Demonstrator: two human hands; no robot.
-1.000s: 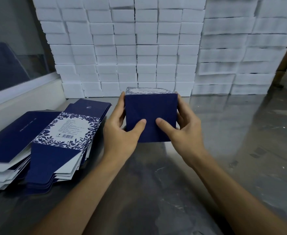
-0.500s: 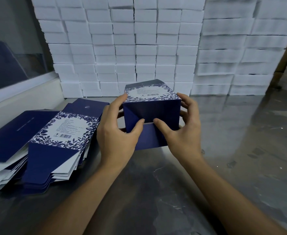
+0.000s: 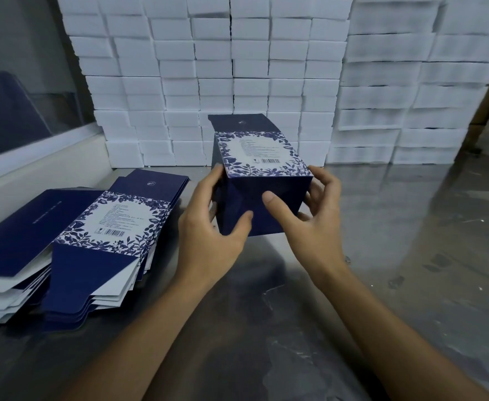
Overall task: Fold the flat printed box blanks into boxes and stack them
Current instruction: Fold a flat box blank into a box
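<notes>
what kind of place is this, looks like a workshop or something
Probably a packaging or box-assembly workstation. A pile of flat printed blanks lies on a metal worktable, a wall of stacked white packs stands behind, and both hands fold a blue box.

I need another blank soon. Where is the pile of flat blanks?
In the head view, the pile of flat blanks lies on the table at the left, beside the left hand.

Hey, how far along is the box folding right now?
In hand: one box, near end folded shut under both thumbs, left hand and right hand gripping it; far flap open. Left: a pile of flat blanks. No finished blue stack visible.
</notes>
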